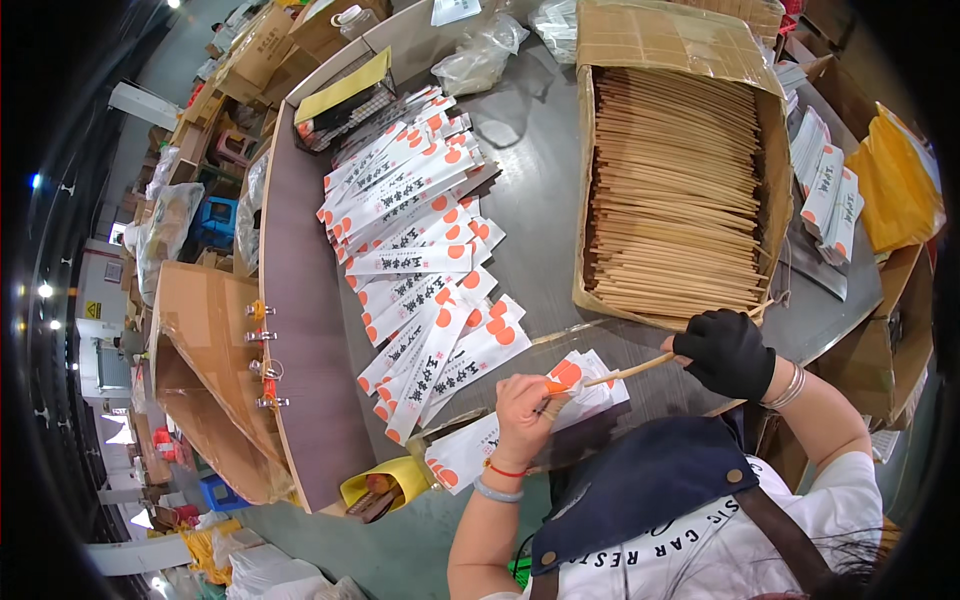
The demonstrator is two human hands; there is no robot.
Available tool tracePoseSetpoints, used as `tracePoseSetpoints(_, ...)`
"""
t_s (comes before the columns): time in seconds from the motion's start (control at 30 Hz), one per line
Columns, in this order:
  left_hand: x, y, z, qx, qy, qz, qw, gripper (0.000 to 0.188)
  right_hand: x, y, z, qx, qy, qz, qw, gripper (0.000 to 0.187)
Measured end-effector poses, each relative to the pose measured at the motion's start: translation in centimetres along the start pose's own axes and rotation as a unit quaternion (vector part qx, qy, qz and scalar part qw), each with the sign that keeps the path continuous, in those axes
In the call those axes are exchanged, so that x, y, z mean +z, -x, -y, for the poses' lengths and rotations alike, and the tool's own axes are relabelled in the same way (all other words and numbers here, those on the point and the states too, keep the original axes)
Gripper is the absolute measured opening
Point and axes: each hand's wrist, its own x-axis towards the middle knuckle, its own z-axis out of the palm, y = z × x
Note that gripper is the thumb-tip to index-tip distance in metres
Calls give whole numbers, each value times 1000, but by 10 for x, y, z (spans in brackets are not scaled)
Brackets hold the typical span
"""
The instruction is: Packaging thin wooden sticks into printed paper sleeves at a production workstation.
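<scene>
At upper right, one carton (672, 38) is packed with wooden sticks (680, 200). At lower centre-right, a bare left hand (522, 415) and black-gloved right hand (725, 355) are shown: one white-and-orange sleeve (567, 373) is pinched by the left's fingers, one slim, tan stick (640, 368) by the right's.

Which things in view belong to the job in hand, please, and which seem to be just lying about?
Job in hand:
Wooden sticks, gripped by the right hand and filling the cardboard box
White-and-orange paper sleeves, at the left hand and in a spread pile

Seemingly just lying about:
Clear plastic bag, beyond the pile
Yellow bag, far right
Open carton, at left
</scene>
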Motion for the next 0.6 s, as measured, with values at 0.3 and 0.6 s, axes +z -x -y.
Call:
tracePoseSetpoints(0.3, -2, -23, -42, 151, -125, 42, 980, 11, 0, -25, 5, 54, 1, 148, 987, 14)
tracePoseSetpoints(0.6, -15, -47, -33, 152, -271, -60, 949, 24, 61, 7, -34, 146, -167, -151, 963, 39)
